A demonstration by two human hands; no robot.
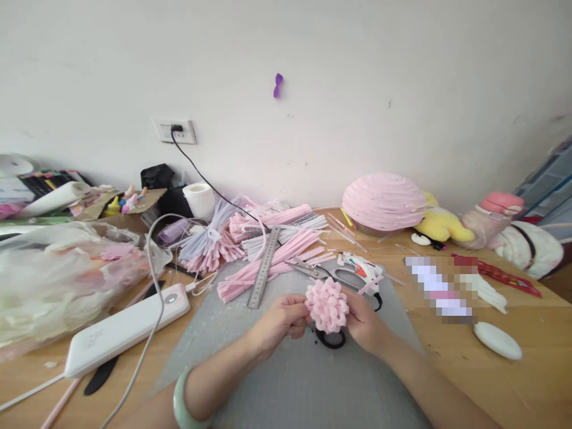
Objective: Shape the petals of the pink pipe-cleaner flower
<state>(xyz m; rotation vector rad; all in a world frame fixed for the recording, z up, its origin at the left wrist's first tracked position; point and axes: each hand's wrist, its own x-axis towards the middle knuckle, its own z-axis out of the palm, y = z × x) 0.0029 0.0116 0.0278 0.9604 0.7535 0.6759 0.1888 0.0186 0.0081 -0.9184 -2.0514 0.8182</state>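
Left hand, lower centre: thumb and fingers pinched on the left edge of a pale pink, fluffy, many-looped round flower. Right hand grips the same flower from its right side; its fingertips are partly hidden, so exact hold there unclear. Flower sits centre, below mid-frame, held up over a grey translucent cutting mat.

Just below flower: black ring-shaped handle, its tool mostly hidden. Just above: silver metal scissors, blades pointing left. Farther up-left: flat steel ruler across pink fuzzy stems. Left of frame: white rectangular power bank with a white cable, on the wooden worktop. Upper right: pink strip-wrapped dome.

Risks, judged: squeezing too hard could flatten the soft loops; uneven pull between the hands could stretch or loosen them; drifting forward could snag loops on the scissors; a wide left-arm swing could catch the cable.
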